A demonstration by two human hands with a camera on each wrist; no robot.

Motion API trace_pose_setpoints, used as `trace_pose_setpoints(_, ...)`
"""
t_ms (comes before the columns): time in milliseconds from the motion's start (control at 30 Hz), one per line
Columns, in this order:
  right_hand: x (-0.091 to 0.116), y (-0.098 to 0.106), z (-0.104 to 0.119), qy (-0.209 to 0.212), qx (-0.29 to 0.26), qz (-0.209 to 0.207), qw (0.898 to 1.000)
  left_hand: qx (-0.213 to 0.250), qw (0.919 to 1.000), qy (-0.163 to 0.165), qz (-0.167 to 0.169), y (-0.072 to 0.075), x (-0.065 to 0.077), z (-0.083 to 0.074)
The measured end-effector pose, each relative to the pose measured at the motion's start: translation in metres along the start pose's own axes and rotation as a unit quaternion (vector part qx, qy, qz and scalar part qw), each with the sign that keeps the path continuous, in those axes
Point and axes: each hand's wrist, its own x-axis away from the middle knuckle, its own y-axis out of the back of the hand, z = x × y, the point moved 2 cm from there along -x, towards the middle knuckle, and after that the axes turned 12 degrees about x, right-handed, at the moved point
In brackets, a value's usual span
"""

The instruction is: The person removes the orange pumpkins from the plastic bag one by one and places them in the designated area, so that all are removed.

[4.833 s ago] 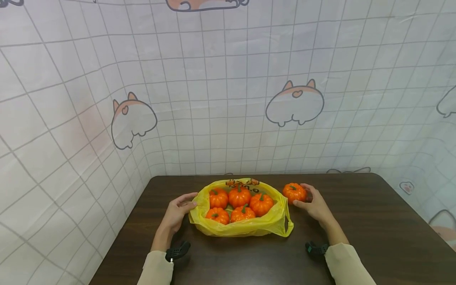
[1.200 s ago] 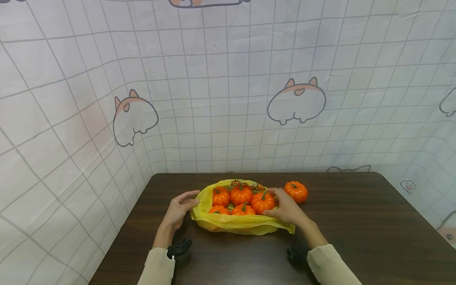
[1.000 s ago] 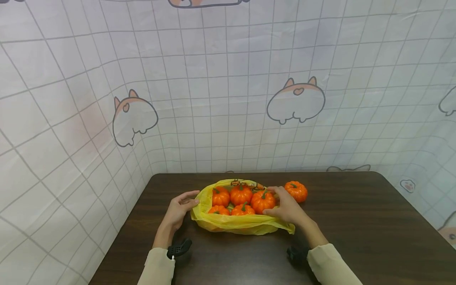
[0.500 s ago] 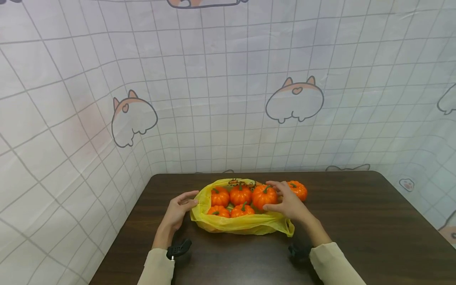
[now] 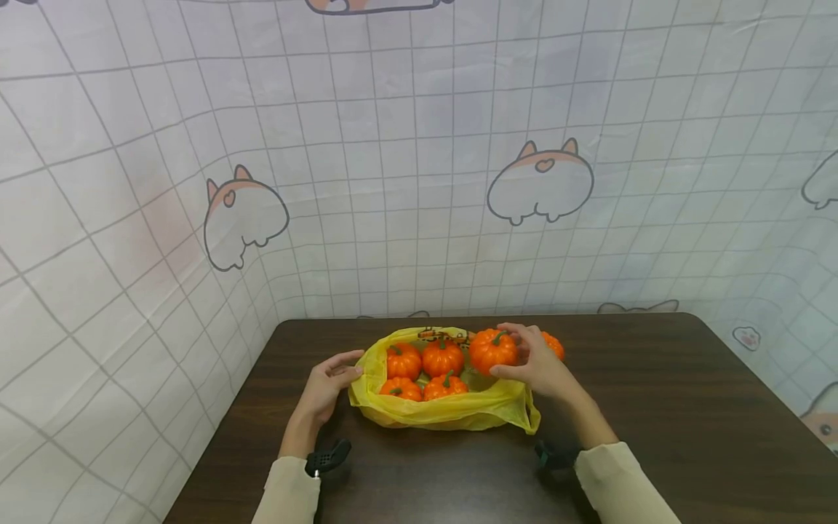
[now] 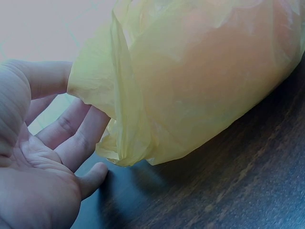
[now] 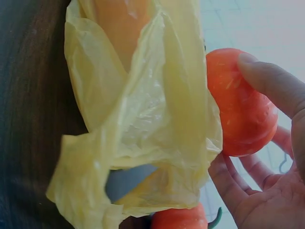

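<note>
My right hand (image 5: 538,366) grips a small orange pumpkin (image 5: 492,351) with a green stem, raised at the right end of a yellow plastic bag (image 5: 452,416). In the right wrist view, the thumb lies on this pumpkin (image 7: 240,105) and the bag's crumpled side (image 7: 147,109) is next to it. My left hand (image 5: 325,386) pinches the bag's left rim; in the left wrist view, thumb and fingers are on either side of the thin plastic (image 6: 95,78). Several more pumpkins (image 5: 443,358) sit inside the open bag.
Another pumpkin (image 5: 553,345) stands on the dark wooden table (image 5: 655,407) right of the bag, partly hidden behind my right hand. A white gridded cloth (image 5: 419,218) with cartoon animals hangs behind the table and along its sides.
One pumpkin was first set down right of the bag. My right hand then reached into the bag, took hold of another pumpkin and lifted it up and right. The left hand has stayed put.
</note>
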Motion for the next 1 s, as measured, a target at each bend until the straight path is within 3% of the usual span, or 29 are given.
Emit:
trace_pose_setpoints(633, 0.002, 0.022, -0.008, -0.012, -0.002, -0.045, 0.999, 0.016, 0.9999, 0.006, 0.001, 0.000, 0.000, 0.000)
trace_pose_setpoints(1000, 0.007, 0.039, -0.014, -0.033, -0.005, -0.051, 0.998, 0.010, 0.9999, 0.004, 0.000, 0.001, 0.000, -0.001)
